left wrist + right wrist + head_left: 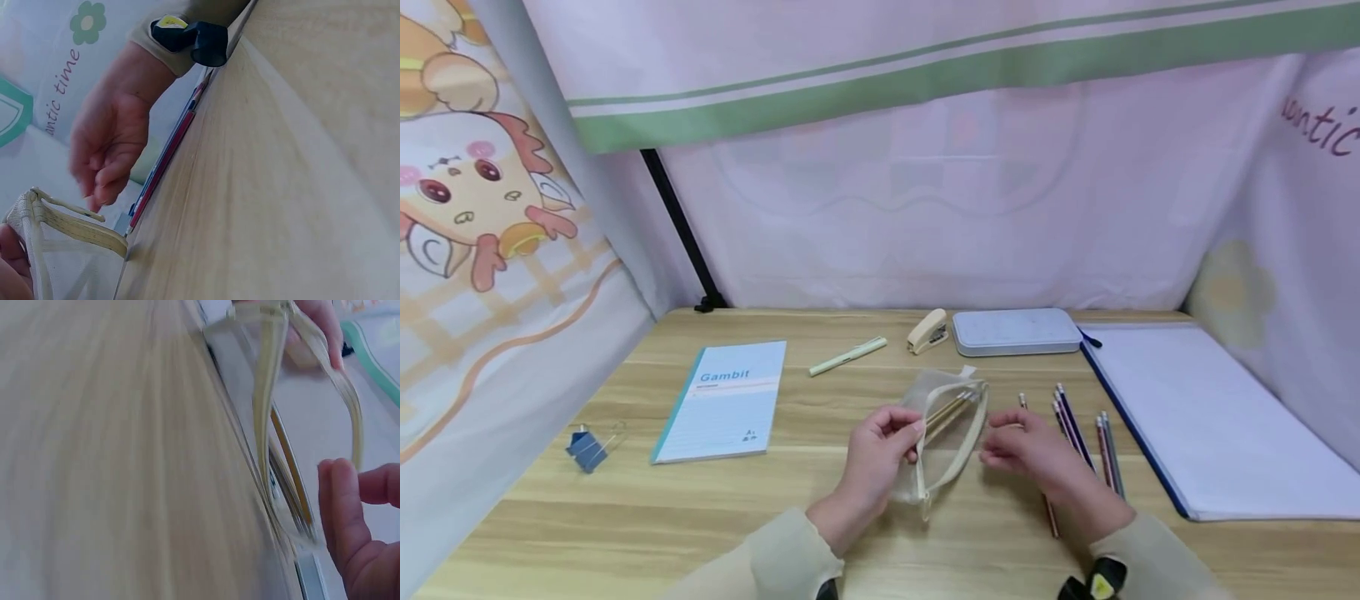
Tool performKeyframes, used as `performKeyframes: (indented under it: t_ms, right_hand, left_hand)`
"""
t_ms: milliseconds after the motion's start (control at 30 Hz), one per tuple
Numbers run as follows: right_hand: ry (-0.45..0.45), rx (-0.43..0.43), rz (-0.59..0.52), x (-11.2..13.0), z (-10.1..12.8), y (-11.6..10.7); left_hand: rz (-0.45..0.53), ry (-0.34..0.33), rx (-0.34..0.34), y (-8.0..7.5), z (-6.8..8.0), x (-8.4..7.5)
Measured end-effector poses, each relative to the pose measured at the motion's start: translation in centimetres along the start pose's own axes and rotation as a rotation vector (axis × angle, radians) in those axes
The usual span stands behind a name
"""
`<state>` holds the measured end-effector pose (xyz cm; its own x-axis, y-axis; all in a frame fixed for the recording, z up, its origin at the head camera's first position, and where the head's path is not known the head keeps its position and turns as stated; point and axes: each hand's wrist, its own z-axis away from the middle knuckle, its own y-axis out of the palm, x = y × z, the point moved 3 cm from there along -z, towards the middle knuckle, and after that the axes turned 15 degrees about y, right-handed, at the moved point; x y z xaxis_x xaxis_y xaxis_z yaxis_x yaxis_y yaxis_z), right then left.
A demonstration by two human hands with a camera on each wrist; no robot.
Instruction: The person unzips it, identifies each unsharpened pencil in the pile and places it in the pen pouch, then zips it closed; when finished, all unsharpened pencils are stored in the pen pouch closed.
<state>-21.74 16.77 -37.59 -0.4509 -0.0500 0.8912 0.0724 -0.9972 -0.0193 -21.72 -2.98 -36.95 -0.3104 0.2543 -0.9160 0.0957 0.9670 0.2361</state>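
Note:
A translucent zip pencil pouch (973,435) stands with its mouth spread wide, near the middle of the table. My left hand (876,454) pinches the left edge of its opening between thumb and fingers. Several gold-coloured pencils (946,414) lie inside; the right wrist view shows them through the gap. Just right of the pouch is my right hand (1037,454), its fingers loosely bent with nothing between them. A single pencil (1050,515) lies partly beneath that hand. Beyond it are dark pencils (1076,432) and another small group of pencils (1109,454), partly covered by the right wrist.
A Gambit notebook (722,402) and a blue binder clip (587,449) lie at left. Along the back are a pale green pen (847,357), a cream stapler (927,331) and a light blue tin case (1027,332). A large white pad (1217,425) covers the right side.

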Motion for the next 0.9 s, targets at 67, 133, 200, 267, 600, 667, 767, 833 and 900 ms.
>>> performKeyframes:
  t_ms: [67,133,200,267,600,667,767,833,900]
  right_hand:
    - [-0.007,-0.014,0.084,-0.1,0.2,-1.3]
    - [-0.010,-0.040,0.159,-0.2,0.4,-2.4]
    - [-0.007,-0.076,0.244,-0.2,0.6,-3.3]
    - [0.004,-0.119,0.342,-0.1,0.6,-4.0]
    - [0.059,-0.240,0.690,-0.3,-0.3,-5.4]
    - [0.061,-0.240,0.737,-0.3,-0.4,-5.3]
    - [0.066,-0.233,0.758,-0.1,-0.5,-5.2]
    - [0.080,-0.226,0.753,0.0,-0.6,-5.2]
    - [0.094,-0.223,0.745,0.1,-0.7,-5.2]
  left_hand:
    - [0.000,-0.003,-0.002,-0.1,0.1,0.0]
    - [-0.002,-0.006,-0.008,-0.3,0.1,0.0]
    - [-0.002,-0.008,-0.013,-0.4,0.2,0.1]
    - [-0.002,-0.007,-0.013,-0.4,0.1,0.1]
    - [0.001,-0.004,-0.016,-0.6,0.1,0.1]
    - [0.000,-0.005,-0.019,-0.6,0.1,0.1]
    - [-0.001,-0.008,-0.024,-0.7,0.2,0.1]
    - [-0.002,-0.009,-0.025,-0.7,0.2,0.1]
    - [-0.003,-0.012,-0.026,-0.6,0.2,0.1]
